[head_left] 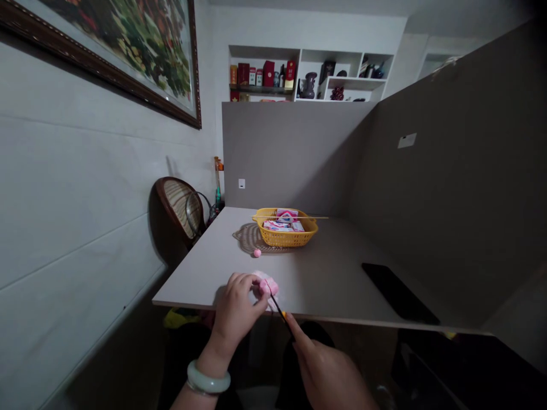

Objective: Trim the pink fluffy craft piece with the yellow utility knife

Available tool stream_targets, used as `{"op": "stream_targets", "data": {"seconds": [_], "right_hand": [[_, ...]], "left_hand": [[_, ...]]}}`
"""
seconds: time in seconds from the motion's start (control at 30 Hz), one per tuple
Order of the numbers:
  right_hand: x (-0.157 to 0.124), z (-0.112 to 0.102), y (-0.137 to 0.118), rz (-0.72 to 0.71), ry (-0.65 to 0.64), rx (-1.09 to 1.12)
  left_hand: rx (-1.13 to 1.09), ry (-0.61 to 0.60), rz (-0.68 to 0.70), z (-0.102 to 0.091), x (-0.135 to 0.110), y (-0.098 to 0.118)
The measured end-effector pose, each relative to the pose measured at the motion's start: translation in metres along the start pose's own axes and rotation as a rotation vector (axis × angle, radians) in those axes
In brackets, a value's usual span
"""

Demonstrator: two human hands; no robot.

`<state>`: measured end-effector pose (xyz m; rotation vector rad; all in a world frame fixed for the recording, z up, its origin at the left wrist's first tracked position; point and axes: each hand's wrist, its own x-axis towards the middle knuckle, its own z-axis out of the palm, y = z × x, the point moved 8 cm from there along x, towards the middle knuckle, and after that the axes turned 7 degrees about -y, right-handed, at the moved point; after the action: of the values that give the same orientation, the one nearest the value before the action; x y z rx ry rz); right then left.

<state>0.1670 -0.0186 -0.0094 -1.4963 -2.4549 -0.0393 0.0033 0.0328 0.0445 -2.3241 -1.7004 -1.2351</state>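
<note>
One pink lump (274, 287) sits between both hands (234, 302) (322, 360).

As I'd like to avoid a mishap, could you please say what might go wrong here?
The right hand holds a dark tool against the pink lump, close to the left hand, so a slip could hurt it. This is near the front edge of the table, so the lump might fall. The pink ball could roll if bumped.
</note>
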Motion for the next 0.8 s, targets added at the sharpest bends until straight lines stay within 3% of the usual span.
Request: {"op": "stream_targets", "data": {"seconds": [0.2, 0.43, 0.67, 0.8], "right_hand": [[0.030, -0.013, -0.016, 0.031, -0.067, 0.011], [0.003, -0.006, -0.007, -0.009, -0.043, -0.020], [0.033, -0.008, -0.017, 0.035, -0.083, 0.072], [0.032, -0.004, -0.018, 0.017, -0.076, 0.100]], "left_hand": [[-0.026, 0.006, -0.020, 0.000, 0.002, -0.003], [-0.018, 0.021, 0.005, 0.001, 0.000, -0.005], [-0.002, 0.046, 0.021, 0.001, 0.000, -0.004], [0.021, 0.055, 0.020, 0.000, -0.003, -0.002]]}}
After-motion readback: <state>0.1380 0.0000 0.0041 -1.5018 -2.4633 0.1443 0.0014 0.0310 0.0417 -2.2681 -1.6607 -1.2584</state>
